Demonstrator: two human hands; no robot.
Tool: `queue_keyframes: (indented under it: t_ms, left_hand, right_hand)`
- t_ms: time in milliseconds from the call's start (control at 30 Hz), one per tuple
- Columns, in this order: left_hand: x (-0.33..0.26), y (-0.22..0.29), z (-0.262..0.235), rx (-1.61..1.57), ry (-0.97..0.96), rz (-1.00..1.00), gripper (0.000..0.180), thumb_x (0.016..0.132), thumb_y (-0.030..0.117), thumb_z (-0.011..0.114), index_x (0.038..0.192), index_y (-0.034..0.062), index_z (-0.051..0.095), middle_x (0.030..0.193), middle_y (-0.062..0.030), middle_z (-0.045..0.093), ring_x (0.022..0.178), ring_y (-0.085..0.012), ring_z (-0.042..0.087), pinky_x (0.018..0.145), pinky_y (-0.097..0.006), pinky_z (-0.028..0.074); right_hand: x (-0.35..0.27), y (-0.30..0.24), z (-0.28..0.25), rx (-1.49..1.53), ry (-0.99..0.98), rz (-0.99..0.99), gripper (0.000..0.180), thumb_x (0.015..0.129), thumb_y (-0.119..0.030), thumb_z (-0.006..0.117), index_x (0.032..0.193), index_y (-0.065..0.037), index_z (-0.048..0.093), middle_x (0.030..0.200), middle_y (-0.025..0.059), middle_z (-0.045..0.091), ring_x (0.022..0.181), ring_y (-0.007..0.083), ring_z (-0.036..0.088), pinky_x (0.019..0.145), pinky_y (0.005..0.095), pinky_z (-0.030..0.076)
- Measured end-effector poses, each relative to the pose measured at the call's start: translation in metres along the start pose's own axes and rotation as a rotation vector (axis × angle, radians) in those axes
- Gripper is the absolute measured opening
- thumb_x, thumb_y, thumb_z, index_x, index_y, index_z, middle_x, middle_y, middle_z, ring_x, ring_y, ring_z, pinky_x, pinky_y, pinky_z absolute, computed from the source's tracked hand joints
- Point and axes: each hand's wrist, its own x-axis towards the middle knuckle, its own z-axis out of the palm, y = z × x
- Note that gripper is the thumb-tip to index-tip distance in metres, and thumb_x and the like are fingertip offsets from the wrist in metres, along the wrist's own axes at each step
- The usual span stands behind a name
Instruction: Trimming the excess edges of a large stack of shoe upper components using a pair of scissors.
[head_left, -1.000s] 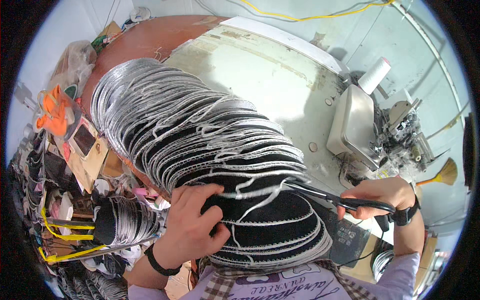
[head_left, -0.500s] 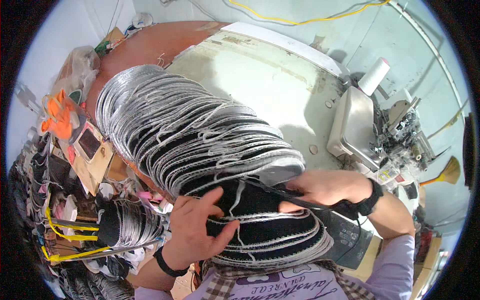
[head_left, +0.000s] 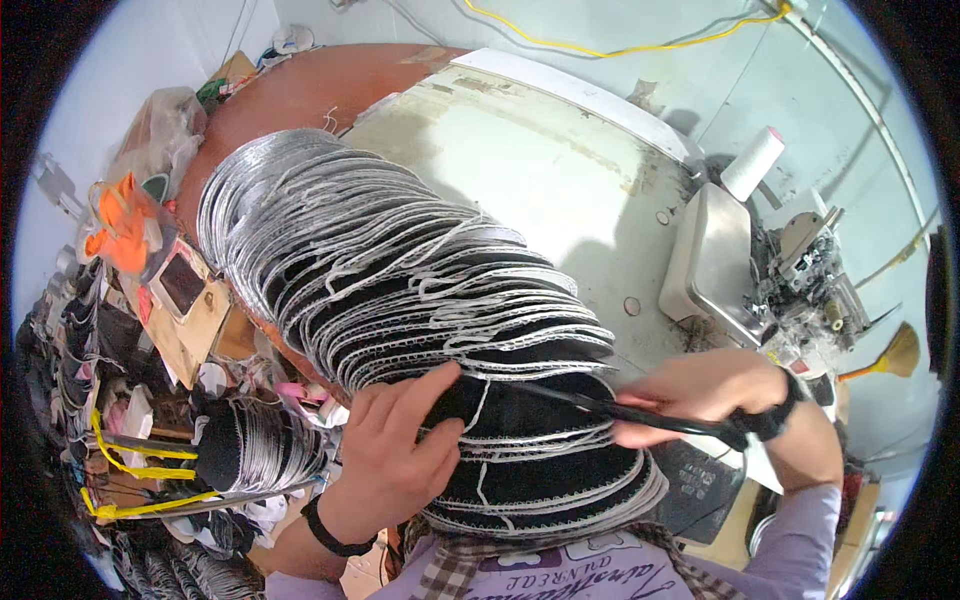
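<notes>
Head view shows a long fanned stack of black stitched pieces (head_left: 400, 290) with white overlocked edges leaning from the table (head_left: 520, 160) down into my lap, all chained together by loose white threads (head_left: 470, 300). My left hand (head_left: 400, 455) lies spread on the nearest pieces, fingers half curled and thumb pressing the top one flat, gripping nothing but the fabric under it. My right hand (head_left: 700, 385) is closed round the handles of black scissors (head_left: 620, 410), whose blades point left across the stack toward my left thumb; whether the blades are parted I cannot tell.

I judge I am at the trimming step, cutting the thread that links one piece to the next. The next move, as I read it, calls for the blade tips on the single thread beside my thumb, clear of the stitched edge and my fingers. An overlock sewing machine (head_left: 790, 290) with a white thread cone (head_left: 752, 163) stands at right, and a smaller bundle of pieces (head_left: 255, 455) lies at left.
</notes>
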Motion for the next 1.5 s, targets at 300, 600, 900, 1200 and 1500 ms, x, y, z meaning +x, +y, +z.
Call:
queue_keyframes:
  t_ms: [300, 600, 900, 1200, 1500]
  left_hand:
    - [0.003, -0.005, -0.002, -0.06, -0.089, -0.027, 0.025, 0.061, 0.013, 0.073, 0.079, 0.0071, 0.057, 0.132, -0.0178, 0.054, 0.094, -0.0307, 0.059, 0.085, -0.041, 0.045]
    - [0.001, -0.008, 0.004, -0.198, 0.119, -0.094, 0.058, 0.07, 0.035, 0.083, 0.113, 0.0044, 0.061, 0.078, -0.0057, 0.054, 0.071, -0.0253, 0.053, 0.07, -0.038, 0.038]
    - [0.0, -0.009, 0.001, -0.001, 0.029, -0.094, 0.056, 0.078, 0.046, 0.076, 0.114, 0.0046, 0.064, 0.077, -0.0058, 0.052, 0.068, -0.0239, 0.051, 0.066, -0.037, 0.037]
    - [-0.005, -0.017, 0.012, -0.073, 0.138, 0.041, 0.029, 0.07, 0.027, 0.082, 0.069, 0.0074, 0.061, 0.113, -0.0129, 0.062, 0.083, -0.0261, 0.057, 0.069, -0.038, 0.042]
    - [-0.002, -0.017, 0.007, -0.004, 0.069, -0.061, 0.023, 0.069, 0.021, 0.079, 0.074, 0.0084, 0.062, 0.117, -0.016, 0.061, 0.085, -0.0266, 0.059, 0.079, -0.039, 0.041]
  right_hand:
    - [0.035, 0.008, 0.018, -0.238, 0.435, -0.182, 0.063, 0.085, -0.064, 0.063, 0.078, -0.001, 0.066, 0.065, 0.021, 0.06, 0.065, 0.0435, 0.061, 0.057, 0.0484, 0.045]
    - [-0.057, 0.017, 0.014, 0.093, 0.165, 0.03, 0.052, 0.086, -0.057, 0.069, 0.091, -0.006, 0.065, 0.069, 0.009, 0.059, 0.063, 0.0203, 0.055, 0.059, 0.0347, 0.043]
    - [0.023, 0.004, -0.001, -0.009, 0.202, -0.08, 0.064, 0.095, -0.059, 0.054, 0.093, 0.003, 0.064, 0.069, 0.017, 0.06, 0.064, 0.0219, 0.054, 0.063, 0.0387, 0.045]
    - [-0.025, 0.029, -0.006, 0.07, 0.036, -0.011, 0.041, 0.092, -0.046, 0.067, 0.099, -0.006, 0.066, 0.076, 0.0037, 0.064, 0.066, 0.0114, 0.056, 0.058, 0.0279, 0.043]
    - [0.035, -0.003, -0.01, -0.074, 0.288, -0.072, 0.07, 0.089, -0.065, 0.058, 0.086, 0.005, 0.067, 0.067, 0.0235, 0.059, 0.063, 0.0364, 0.057, 0.06, 0.0437, 0.044]
